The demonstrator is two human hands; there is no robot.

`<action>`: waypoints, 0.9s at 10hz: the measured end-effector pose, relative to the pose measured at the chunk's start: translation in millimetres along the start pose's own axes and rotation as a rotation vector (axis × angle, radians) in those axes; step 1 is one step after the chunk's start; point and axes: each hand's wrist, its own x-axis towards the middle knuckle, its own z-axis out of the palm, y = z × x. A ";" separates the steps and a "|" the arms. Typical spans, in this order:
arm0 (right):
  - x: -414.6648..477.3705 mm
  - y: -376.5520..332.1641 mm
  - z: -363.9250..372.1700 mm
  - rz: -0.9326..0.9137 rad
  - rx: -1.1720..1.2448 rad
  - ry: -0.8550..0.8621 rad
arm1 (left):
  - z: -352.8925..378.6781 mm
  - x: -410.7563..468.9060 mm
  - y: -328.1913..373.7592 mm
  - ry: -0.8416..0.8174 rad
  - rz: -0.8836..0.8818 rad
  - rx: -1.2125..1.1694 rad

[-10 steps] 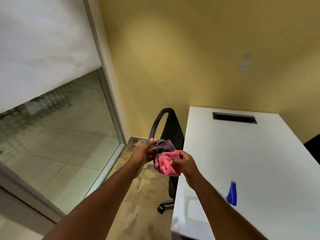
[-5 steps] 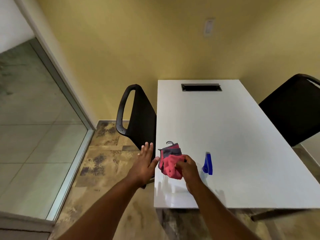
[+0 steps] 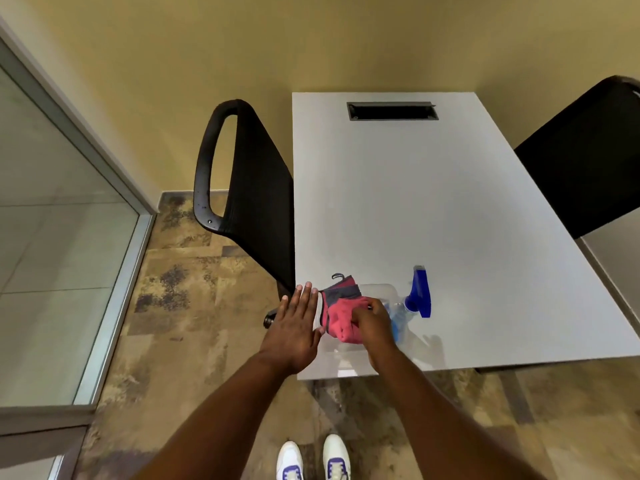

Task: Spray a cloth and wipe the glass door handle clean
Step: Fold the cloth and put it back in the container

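While the right hand (image 3: 375, 322) is bunched around the pink-and-grey cloth (image 3: 341, 315), pinching it just above the near-left corner of the white table (image 3: 433, 209), the left hand (image 3: 294, 327) hangs flat beside it at nine o'clock, fingers spread and holding nothing, its fingertips close to the cloth's edge without clearly touching. The spray bottle (image 3: 410, 308), clear-bodied with a blue trigger head, lies or leans on the table at three o'clock of the right hand, partly hidden behind the knuckles; no hand grips it. I cannot tell from the cloth's look whether it is wet.

As for progress, the glass door handle is nowhere in view; only a glass panel (image 3: 52, 237) in its metal frame shows at nine o'clock. My judgement is that the task sits at one of its ends: either the spraying is about to start or the things are being put down, and this frame alone does not settle which.

Against the earlier pictures, the view has swung away from the glass and onto the table. A second ago both hands clasped the cloth in the air in front of the black chair (image 3: 249, 188); half a second ago the left hand had already let go. Now the cloth is lower and nearer the bottle, and the person's white shoes (image 3: 313, 459) show at six o'clock.
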 end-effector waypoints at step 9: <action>42.8 39.9 29.2 -0.257 -0.975 0.105 | 28.7 14.2 -12.3 -0.234 0.005 0.068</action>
